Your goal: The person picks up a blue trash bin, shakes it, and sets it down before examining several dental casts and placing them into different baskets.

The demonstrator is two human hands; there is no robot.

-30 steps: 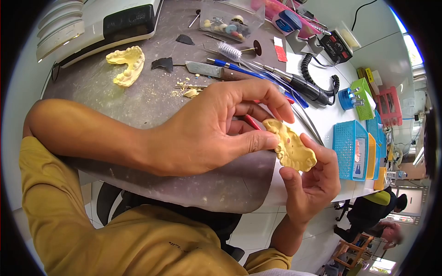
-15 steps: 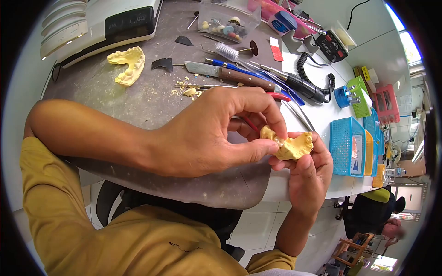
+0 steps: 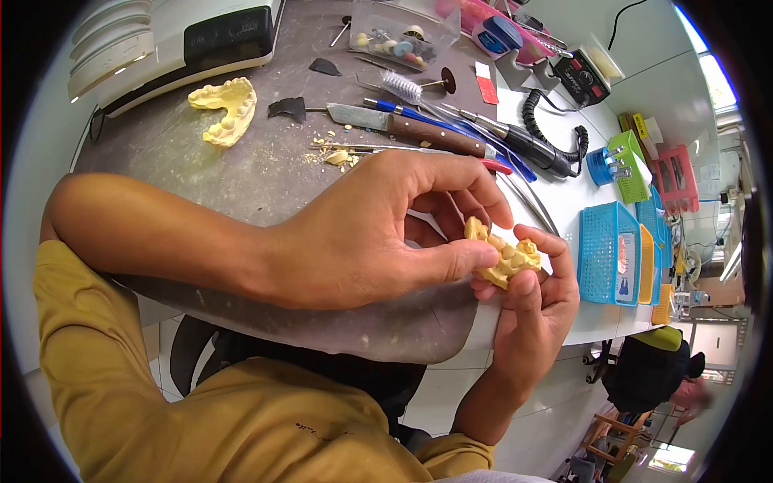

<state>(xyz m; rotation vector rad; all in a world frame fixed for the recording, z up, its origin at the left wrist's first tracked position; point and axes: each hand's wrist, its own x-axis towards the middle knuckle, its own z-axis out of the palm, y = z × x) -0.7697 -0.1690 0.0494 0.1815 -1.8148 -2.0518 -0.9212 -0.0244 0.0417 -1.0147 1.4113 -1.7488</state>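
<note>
Both hands hold a yellow plaster dental cast (image 3: pixel 507 264), its tooth row turned partly toward me. My left hand (image 3: pixel 362 229) reaches in from the left, its thumb pressed to the near left side of the cast and its fingers curled behind. My right hand (image 3: pixel 535 310) grips the right end between thumb and fingers. Part of the cast is hidden by my fingers. A second horseshoe-shaped dental cast (image 3: pixel 229 113) lies on the grey mat (image 3: pixel 181 153) at upper left.
Beyond my hands lie a wooden-handled knife (image 3: pixel 435 134), a brush (image 3: pixel 400 86), a black handpiece (image 3: pixel 535 150), red-handled pliers (image 3: pixel 495 166) and plaster crumbs (image 3: pixel 338 157). A clear box (image 3: pixel 403 52) stands behind; blue baskets (image 3: pixel 600 258) are at right. Another person (image 3: pixel 648 370) is further off.
The cast has been turned in my hands, so its tooth row shows more now than its smooth hollow. My right hand has shifted slightly left; the view has moved a little.
</note>
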